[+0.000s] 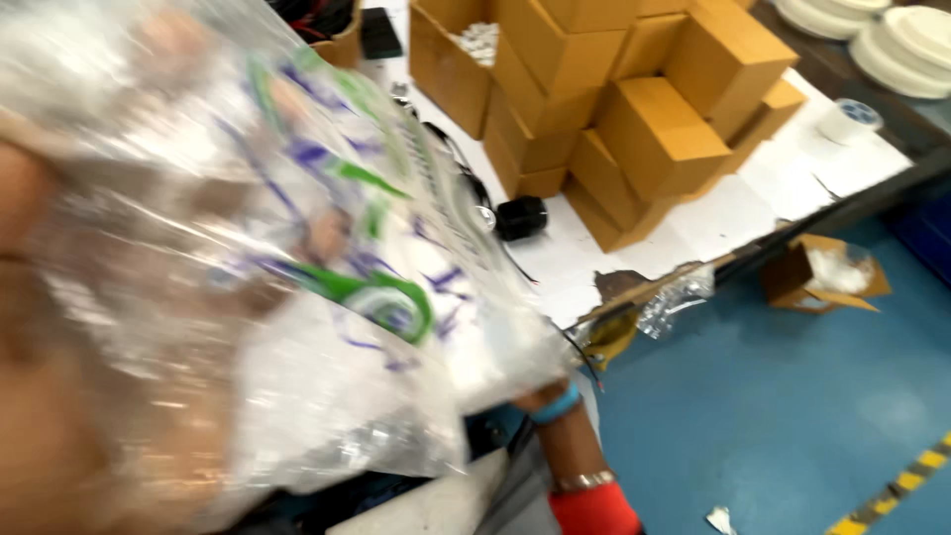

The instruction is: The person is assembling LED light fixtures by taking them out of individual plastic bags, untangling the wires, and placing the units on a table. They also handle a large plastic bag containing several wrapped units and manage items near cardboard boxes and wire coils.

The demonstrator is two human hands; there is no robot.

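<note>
1. Far left, the left hand (25, 213) is showing up as just a blurry patch pressed against the back of the big clear plastic bag (297, 248). Looks like it's holding the bag up from that side, but honestly I can't tell how far the fingers are closed, the film is hiding them.

2. The bag itself is taking up most of the view, lifted right up close to the camera, between the two hands. It's crinkly, see-through, with green and purple print on it. It's looking mostly empty to me, though something pale is sitting low inside. So I'd say the bag is picked up and being handled, and nothing is going in or coming out of it yet.

3. The right hand (535, 396) is gripping the bag's lower right corner from underneath, fingers tucked behind the plastic. A blue band and a metal bracelet are on that wrist, red sleeve (592, 513) below.

4. Past the right hand, a small black cylinder (521, 217) with a cable is sitting on the white bench (733, 213).

5. Further right, stacked brown cardboard boxes (634, 129) are waiting untouched on the bench, and an open box (822, 272) is lying on the blue floor (792, 416).
</note>
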